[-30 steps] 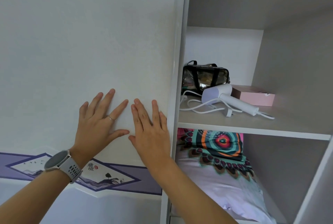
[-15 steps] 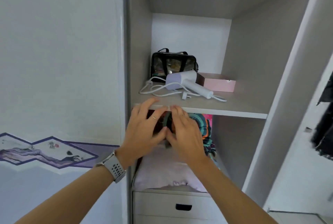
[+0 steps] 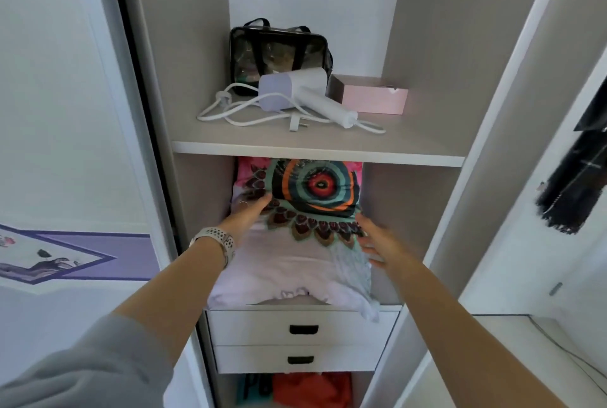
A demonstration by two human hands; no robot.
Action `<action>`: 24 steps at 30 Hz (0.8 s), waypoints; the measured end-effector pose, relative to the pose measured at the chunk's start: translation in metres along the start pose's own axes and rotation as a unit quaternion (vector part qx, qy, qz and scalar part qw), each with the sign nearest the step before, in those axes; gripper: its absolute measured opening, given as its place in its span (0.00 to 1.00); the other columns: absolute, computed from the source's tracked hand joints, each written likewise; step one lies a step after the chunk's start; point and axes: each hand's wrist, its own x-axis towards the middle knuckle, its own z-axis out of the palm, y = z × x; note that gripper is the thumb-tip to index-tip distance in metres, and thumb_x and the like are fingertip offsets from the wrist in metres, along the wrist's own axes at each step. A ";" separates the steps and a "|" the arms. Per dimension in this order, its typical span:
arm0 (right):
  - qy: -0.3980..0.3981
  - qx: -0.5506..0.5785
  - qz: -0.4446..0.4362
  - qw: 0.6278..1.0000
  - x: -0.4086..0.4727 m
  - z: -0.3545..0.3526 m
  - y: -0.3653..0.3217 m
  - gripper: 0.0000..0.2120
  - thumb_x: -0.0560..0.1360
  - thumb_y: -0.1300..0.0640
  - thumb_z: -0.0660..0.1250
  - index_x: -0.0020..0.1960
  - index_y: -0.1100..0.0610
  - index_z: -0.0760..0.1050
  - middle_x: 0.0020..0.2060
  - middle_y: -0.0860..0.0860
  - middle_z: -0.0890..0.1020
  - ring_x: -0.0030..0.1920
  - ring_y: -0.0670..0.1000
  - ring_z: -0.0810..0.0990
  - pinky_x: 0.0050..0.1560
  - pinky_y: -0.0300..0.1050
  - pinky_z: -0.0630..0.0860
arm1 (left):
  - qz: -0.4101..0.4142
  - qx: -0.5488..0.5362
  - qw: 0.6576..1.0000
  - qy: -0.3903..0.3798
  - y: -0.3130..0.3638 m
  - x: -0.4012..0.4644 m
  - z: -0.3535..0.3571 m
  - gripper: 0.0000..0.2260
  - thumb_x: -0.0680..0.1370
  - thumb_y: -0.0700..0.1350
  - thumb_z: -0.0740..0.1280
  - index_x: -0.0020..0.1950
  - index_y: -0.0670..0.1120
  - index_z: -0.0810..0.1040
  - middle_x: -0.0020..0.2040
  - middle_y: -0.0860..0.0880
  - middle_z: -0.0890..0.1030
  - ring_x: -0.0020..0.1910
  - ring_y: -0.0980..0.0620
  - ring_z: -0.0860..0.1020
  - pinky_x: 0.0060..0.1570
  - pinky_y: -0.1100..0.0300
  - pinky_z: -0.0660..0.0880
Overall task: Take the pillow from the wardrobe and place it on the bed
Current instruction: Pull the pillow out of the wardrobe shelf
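The pillow (image 3: 315, 191) lies in the wardrobe's middle compartment under a shelf (image 3: 315, 149). It is pale lilac with a bright round pattern in teal, orange and red at its far end. My left hand (image 3: 244, 215), with a ring and a white watch on the wrist, presses on the pillow's left side, fingers lying over the pattern. On the pillow's right edge my right hand (image 3: 377, 240) has its thumb on top and its fingers down the side. The pillow rests on the compartment floor between both hands.
On the shelf above lie a white hair dryer (image 3: 295, 89) with its cable, a clear black-trimmed bag (image 3: 279, 53) and a pink box (image 3: 374, 99). Two white drawers (image 3: 302, 329) sit below the pillow, folded clothes (image 3: 312, 388) under them. A sliding door (image 3: 65, 112) stands left, dark clothing (image 3: 578, 177) hangs right.
Both hands left the sliding door, which has moved left, and reached into the compartment. They went from the shelf's front edge down to the two sides of the pillow.
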 end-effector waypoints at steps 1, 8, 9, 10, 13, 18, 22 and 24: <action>0.004 -0.014 0.005 1.000 0.011 0.004 0.002 0.30 0.70 0.33 0.66 0.61 0.55 0.73 0.57 0.55 0.79 0.57 0.55 0.76 0.54 0.51 0.72 | -0.011 0.009 1.000 0.005 -0.005 0.010 0.000 0.43 0.71 0.70 0.62 0.79 0.53 0.50 0.79 0.50 0.51 0.76 0.46 0.55 0.73 0.46 0.54; 0.040 -0.044 0.011 0.998 0.083 0.030 0.013 0.18 0.74 0.42 0.66 0.53 0.56 0.73 0.37 0.50 0.73 0.40 0.50 0.72 0.46 0.41 0.68 | -0.065 0.059 0.996 0.021 -0.051 0.078 -0.003 0.47 0.69 0.70 0.65 0.78 0.45 0.52 0.79 0.44 0.54 0.76 0.43 0.57 0.72 0.46 0.57; 0.048 -0.031 0.009 0.998 0.090 0.034 0.016 0.16 0.75 0.45 0.67 0.52 0.56 0.71 0.37 0.48 0.73 0.37 0.48 0.72 0.41 0.35 0.71 | -0.063 0.068 0.995 0.023 -0.057 0.083 -0.002 0.46 0.70 0.69 0.65 0.78 0.45 0.53 0.79 0.43 0.55 0.76 0.42 0.57 0.72 0.46 0.57; 0.050 -0.022 0.002 0.999 0.095 0.036 0.019 0.14 0.75 0.47 0.68 0.53 0.55 0.72 0.38 0.46 0.75 0.37 0.45 0.73 0.36 0.31 0.72 | -0.061 0.082 0.994 0.027 -0.061 0.087 0.000 0.47 0.70 0.69 0.65 0.79 0.46 0.51 0.79 0.43 0.54 0.76 0.41 0.55 0.73 0.46 0.56; 0.026 -0.029 0.002 0.999 0.118 0.044 0.040 0.27 0.73 0.47 0.70 0.68 0.57 0.71 0.60 0.50 0.78 0.60 0.52 0.76 0.54 0.37 0.69 | -0.085 0.155 0.983 0.045 -0.069 0.099 0.005 0.47 0.70 0.71 0.62 0.79 0.49 0.46 0.80 0.46 0.49 0.77 0.41 0.49 0.74 0.47 0.48; 0.071 -0.113 0.123 0.983 0.143 0.045 0.077 0.51 0.67 0.34 0.69 0.77 0.58 0.49 0.76 0.61 0.58 0.73 0.64 0.60 0.68 0.61 0.61 | -0.098 0.220 0.969 0.055 -0.094 0.115 0.007 0.51 0.66 0.72 0.65 0.78 0.50 0.44 0.80 0.45 0.50 0.76 0.39 0.51 0.74 0.46 0.49; 0.082 -0.112 0.122 0.983 0.157 0.053 0.093 0.56 0.64 0.36 0.73 0.77 0.60 0.47 0.74 0.63 0.60 0.72 0.64 0.62 0.70 0.61 0.61 | -0.113 0.220 0.965 0.089 -0.104 0.115 0.012 0.59 0.52 0.76 0.66 0.77 0.58 0.45 0.78 0.38 0.51 0.74 0.34 0.54 0.70 0.45 0.57; 0.098 -0.116 0.111 0.982 0.161 0.056 0.097 0.57 0.60 0.37 0.77 0.75 0.59 0.49 0.72 0.63 0.64 0.70 0.65 0.65 0.70 0.63 0.63 | -0.112 0.233 0.961 0.095 -0.104 0.117 0.013 0.59 0.52 0.74 0.67 0.76 0.60 0.43 0.76 0.35 0.51 0.72 0.32 0.56 0.68 0.42 0.58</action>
